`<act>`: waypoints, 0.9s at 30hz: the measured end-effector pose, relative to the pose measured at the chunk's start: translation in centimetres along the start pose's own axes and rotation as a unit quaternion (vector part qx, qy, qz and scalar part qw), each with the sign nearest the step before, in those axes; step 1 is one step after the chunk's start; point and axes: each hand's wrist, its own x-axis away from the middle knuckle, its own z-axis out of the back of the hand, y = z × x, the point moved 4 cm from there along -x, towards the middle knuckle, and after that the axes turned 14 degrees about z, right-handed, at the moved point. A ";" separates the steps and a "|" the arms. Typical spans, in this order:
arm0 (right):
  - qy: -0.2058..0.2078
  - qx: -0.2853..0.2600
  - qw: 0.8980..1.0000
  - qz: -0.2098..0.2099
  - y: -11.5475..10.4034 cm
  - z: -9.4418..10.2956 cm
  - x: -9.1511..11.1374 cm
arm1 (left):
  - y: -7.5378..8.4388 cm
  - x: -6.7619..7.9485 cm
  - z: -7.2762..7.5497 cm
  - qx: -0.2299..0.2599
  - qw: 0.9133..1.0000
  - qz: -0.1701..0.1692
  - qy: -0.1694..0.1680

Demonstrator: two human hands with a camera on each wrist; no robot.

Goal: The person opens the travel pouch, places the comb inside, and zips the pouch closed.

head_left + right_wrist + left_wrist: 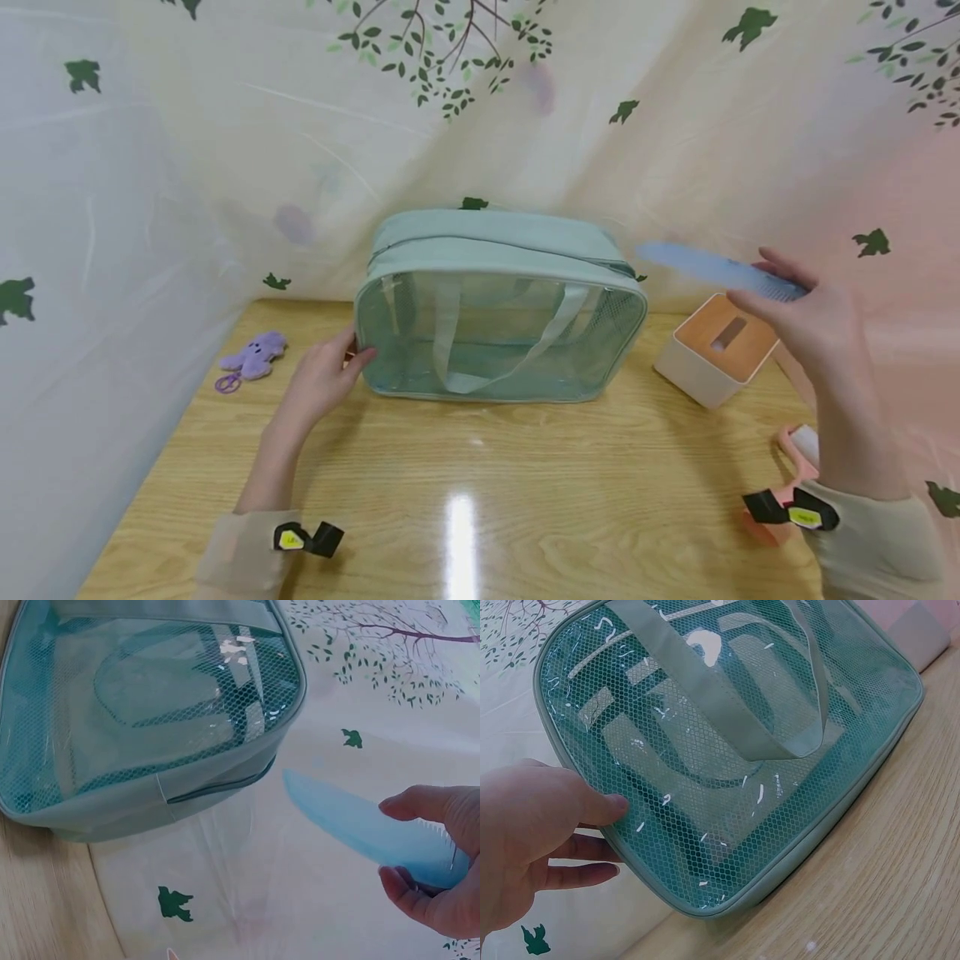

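A pale green zip bag (495, 367) with see-through mesh-patterned panels and strap handles stands upright on the table. My left hand (326, 375) grips its left edge, the thumb on the front panel and the fingers round behind, as the left wrist view (540, 832) also shows. In the air to the right of the bag, my right hand (821, 308) pinches a translucent blue comb (705, 262) by its toothed end. The comb's smooth, tapered end points at the bag's upper right corner; in the right wrist view the comb (360, 825) is apart from the bag.
A white tissue box (705, 367) with a wooden lid stands right of the bag, below the right hand. Nearer me lies a pink object (787, 446) with a white part, partly behind the right wrist. At left lies a purple plush keychain (255, 356). A printed curtain (225, 167) hangs behind.
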 end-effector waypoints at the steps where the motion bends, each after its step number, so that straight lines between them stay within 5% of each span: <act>1: 0.008 -0.012 1.000 0.004 -0.2 0.0 -0.1 | 0.0 0.0 0.0 0.001 1.000 0.000 0.000; 5: 0.030 -0.098 0.994 0.032 -1.5 -0.3 -0.5 | 0.0 0.0 0.0 0.003 1.000 -0.002 -0.001; 12: 0.029 -0.254 0.964 0.072 -4.0 -1.6 -1.9 | -0.2 0.0 0.1 -0.002 1.000 -0.004 -0.003; 19: -0.020 -0.264 0.961 0.086 -6.3 -3.3 -4.1 | -0.1 -0.1 0.0 0.001 1.000 -0.004 -0.006; 27: -0.084 -0.179 0.972 0.130 -7.7 -5.2 -6.4 | 0.0 0.0 0.0 0.000 1.000 -0.004 -0.007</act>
